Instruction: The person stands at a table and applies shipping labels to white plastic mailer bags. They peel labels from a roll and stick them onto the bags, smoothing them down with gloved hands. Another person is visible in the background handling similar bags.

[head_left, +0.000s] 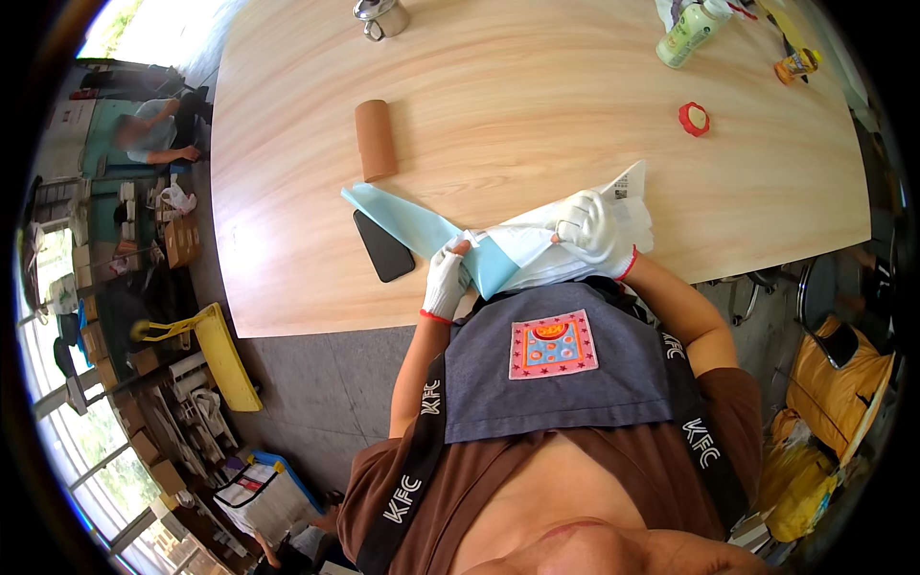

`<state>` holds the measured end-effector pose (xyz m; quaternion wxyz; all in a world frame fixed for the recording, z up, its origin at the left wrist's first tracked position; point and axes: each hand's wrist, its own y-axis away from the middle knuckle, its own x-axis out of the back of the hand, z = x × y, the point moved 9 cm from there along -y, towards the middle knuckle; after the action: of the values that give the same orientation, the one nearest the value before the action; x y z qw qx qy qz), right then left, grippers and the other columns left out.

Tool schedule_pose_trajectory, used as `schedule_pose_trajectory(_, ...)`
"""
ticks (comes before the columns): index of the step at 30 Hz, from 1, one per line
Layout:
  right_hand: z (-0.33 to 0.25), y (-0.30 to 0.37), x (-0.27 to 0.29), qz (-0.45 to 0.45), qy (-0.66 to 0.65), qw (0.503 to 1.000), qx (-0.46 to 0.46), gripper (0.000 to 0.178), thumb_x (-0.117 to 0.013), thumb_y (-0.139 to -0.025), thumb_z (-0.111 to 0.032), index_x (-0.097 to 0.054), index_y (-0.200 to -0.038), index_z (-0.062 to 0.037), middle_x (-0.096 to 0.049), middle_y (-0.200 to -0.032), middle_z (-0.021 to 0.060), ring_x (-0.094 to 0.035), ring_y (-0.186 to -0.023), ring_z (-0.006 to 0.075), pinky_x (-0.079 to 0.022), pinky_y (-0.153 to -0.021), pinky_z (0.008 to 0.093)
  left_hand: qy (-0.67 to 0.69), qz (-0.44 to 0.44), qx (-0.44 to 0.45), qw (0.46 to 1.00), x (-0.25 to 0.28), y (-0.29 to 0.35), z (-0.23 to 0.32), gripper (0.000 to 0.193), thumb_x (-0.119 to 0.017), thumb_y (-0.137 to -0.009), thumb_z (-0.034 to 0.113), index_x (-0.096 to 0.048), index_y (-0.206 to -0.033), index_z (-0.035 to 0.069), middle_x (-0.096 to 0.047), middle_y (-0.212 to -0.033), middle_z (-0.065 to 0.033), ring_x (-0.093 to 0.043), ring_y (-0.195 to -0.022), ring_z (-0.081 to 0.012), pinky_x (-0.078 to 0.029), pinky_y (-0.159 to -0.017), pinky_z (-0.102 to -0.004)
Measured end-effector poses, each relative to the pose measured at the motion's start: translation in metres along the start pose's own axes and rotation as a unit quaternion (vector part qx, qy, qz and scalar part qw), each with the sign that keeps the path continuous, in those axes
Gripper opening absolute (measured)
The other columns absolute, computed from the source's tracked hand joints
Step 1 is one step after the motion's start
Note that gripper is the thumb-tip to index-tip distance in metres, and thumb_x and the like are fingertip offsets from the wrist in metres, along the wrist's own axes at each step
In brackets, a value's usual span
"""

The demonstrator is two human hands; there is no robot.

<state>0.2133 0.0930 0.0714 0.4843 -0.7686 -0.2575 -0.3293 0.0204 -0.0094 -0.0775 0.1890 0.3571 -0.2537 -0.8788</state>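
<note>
My left hand (446,280), in a white glove with bare fingertips, pinches a light-blue sheet (414,216) at the table's near edge. My right hand (592,230), gloved the same way, is closed on a crumpled white plastic bag (628,206) with some print on it. Between the hands, the blue sheet and white bag meet and overlap; I cannot tell whether they are one piece. A pointed blue fold hangs toward my apron. Left of my left hand lies a black phone (383,247), partly under the blue sheet's edge. A brown cylinder (376,140) lies just beyond.
The wooden table (537,86) carries a metal cup (381,17), a green bottle (692,36), a small orange bottle (797,65) and a red-rimmed round item (694,120). A yellow chair (225,355) stands left. A person (158,132) sits beyond the table's left side.
</note>
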Motion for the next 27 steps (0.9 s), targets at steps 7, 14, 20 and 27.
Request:
schedule_pose_trajectory(7, 0.008, 0.015, -0.019, -0.091, 0.002, 0.996, -0.024, 0.012, -0.066, -0.069, -0.025, -0.063, -0.079, -0.0186, -0.061, -0.082, -0.0021, -0.057, -0.085, 0.0166, -0.042, -0.081, 0.0360, 0.053, 0.002, -0.006, 0.999, 0.014, -0.007, 0.002, 0.034, -0.047, -0.091, 0.010, -0.053, -0.120, -0.007, -0.063, -0.111, -0.0147, -0.064, -0.099, -0.0249, -0.051, -0.088, -0.0344)
schedule_pose_trajectory(14, 0.006, 0.023, -0.039, -0.108, 0.026, 0.993, -0.039, 0.018, -0.066, -0.070, -0.030, -0.062, -0.082, -0.0165, -0.060, -0.082, -0.0017, -0.057, -0.085, 0.0179, -0.043, -0.074, 0.0365, 0.019, 0.023, -0.129, 0.991, 0.002, 0.025, 0.068, 0.027, -0.054, -0.089, 0.013, -0.056, -0.112, -0.001, -0.062, -0.105, -0.0062, -0.060, -0.095, -0.0152, -0.049, -0.082, -0.0277)
schedule_pose_trajectory(20, -0.007, -0.007, -0.004, -0.070, -0.184, 0.970, -0.145, 0.084, -0.080, -0.063, -0.033, -0.046, -0.135, -0.0077, -0.063, -0.102, 0.0102, -0.061, -0.093, 0.0250, -0.047, -0.086, 0.0363, -0.092, -0.001, -0.187, 0.978, -0.033, 0.044, 0.113, 0.031, -0.058, -0.092, 0.018, -0.057, -0.115, -0.002, -0.063, -0.103, -0.0056, -0.059, -0.092, -0.0143, -0.047, -0.081, -0.0274)
schedule_pose_trajectory(27, -0.013, -0.029, -0.047, -0.182, -0.253, 0.936, -0.163, 0.028, -0.063, -0.084, -0.027, -0.066, -0.104, -0.0077, -0.070, -0.090, 0.0137, -0.067, -0.083, 0.0279, -0.050, -0.070, 0.0371, -0.427, -0.175, -0.210, 0.862, -0.163, 0.082, 0.101, 0.030, -0.059, -0.088, 0.013, -0.061, -0.114, -0.002, -0.065, -0.101, -0.0055, -0.053, -0.080, -0.0070, -0.042, -0.070, -0.0227)
